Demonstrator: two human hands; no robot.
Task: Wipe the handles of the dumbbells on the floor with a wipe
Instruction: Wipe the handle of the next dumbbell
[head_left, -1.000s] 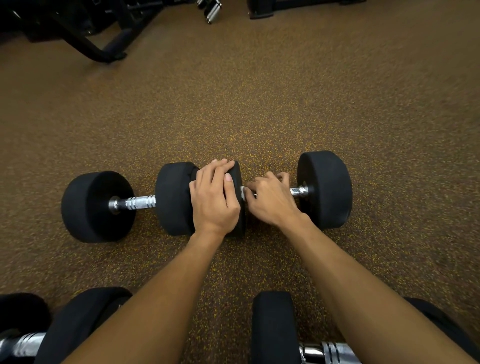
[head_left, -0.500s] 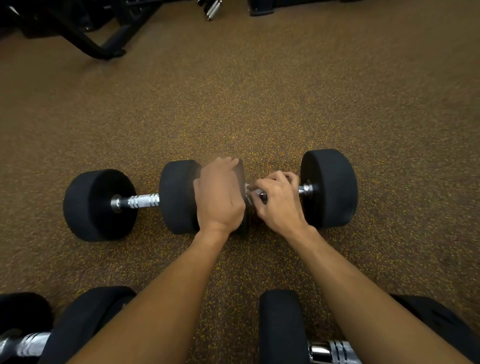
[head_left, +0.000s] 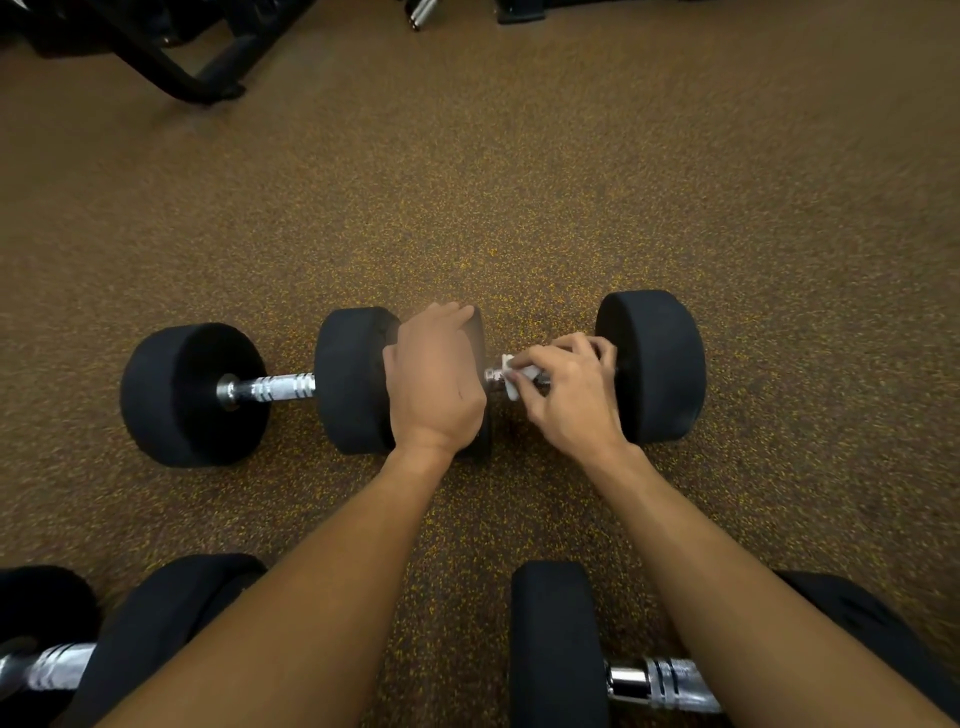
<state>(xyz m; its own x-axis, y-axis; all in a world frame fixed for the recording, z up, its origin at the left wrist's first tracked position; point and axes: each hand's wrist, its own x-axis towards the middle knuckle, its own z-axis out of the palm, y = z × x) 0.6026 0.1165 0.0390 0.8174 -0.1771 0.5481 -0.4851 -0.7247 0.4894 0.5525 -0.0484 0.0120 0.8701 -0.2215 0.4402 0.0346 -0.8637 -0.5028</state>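
The brown speckled floor (head_left: 519, 182) fills the view, with a black machine frame (head_left: 171, 62) at the far left corner.

Four dumbbells with black round heads and chrome handles lie on it in two rows. In the far row, the far-left dumbbell (head_left: 192, 395) lies crosswise with its knurled handle bare. The far-right dumbbell (head_left: 649, 364) lies in line with it, and their inner heads are just beside each other. In the near row, the near-left dumbbell (head_left: 156, 623) and the near-right dumbbell (head_left: 556, 644) are partly cut off by the bottom edge and partly covered by the person's forearms.

The left hand (head_left: 434, 379) lies cupped over the left head of the far-right dumbbell, palm down, with the fingers bent over the far edge of that head. This part of the picture is somewhat blurred.

The right hand (head_left: 566, 389) sits over the handle of the same dumbbell, between its two heads. Its fingers are curled, and its thumb and fingertips pinch a small white wipe (head_left: 522, 374). The wipe is bunched against the left part of the handle, just right of the head under the left hand. A short bit of chrome shows on either side of the wipe.
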